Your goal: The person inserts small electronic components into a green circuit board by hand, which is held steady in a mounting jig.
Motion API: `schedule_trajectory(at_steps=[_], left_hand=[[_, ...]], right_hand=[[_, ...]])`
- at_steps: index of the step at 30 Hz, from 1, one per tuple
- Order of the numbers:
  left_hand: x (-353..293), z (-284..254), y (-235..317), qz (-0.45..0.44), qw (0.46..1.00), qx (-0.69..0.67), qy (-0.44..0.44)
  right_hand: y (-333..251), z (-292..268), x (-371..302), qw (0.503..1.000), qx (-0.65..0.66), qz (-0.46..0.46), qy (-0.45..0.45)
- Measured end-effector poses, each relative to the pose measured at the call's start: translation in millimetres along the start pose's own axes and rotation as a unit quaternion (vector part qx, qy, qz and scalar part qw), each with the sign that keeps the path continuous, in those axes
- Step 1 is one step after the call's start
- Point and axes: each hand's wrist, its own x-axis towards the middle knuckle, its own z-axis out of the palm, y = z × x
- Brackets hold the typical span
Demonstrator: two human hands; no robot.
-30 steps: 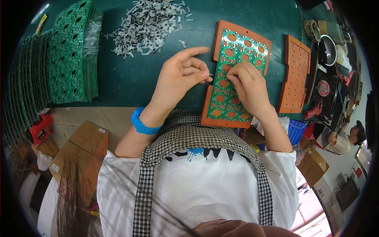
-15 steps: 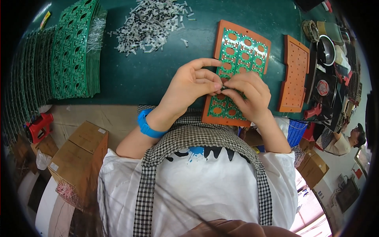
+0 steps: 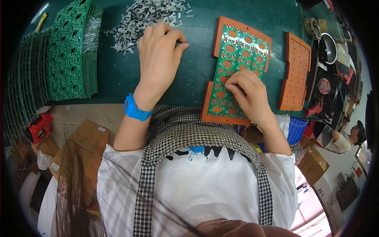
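Pinched fingertips of the right hand press on the green circuit panel; whether a part sits between them cannot be told.

That panel lies in an orange tray at the near edge of the dark mat. Farther off, the left hand curls, fingers bent, at the pile of small grey parts, seemingly picking. Judging from this, it is best to lift one part at a time and seat it squarely, steadying the tray.
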Motion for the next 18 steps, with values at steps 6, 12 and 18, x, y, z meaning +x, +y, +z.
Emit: schedule_trajectory(at_steps=[6,12,18], left_hand=[[-4.6,2.1,2.4,0.076,0.992,0.096,0.012],[-4.5,1.7,-1.3,0.104,0.992,0.055,0.053],[-24.4,-8.0,9.2,-0.120,0.950,-0.288,-0.023]], right_hand=[[0.2,-1.9,-0.3,0.999,-0.011,-0.021,-0.022],[1.2,8.9,-5.5,0.998,-0.047,-0.030,0.023],[3.1,12.4,-9.4,0.997,-0.050,-0.034,0.039]])
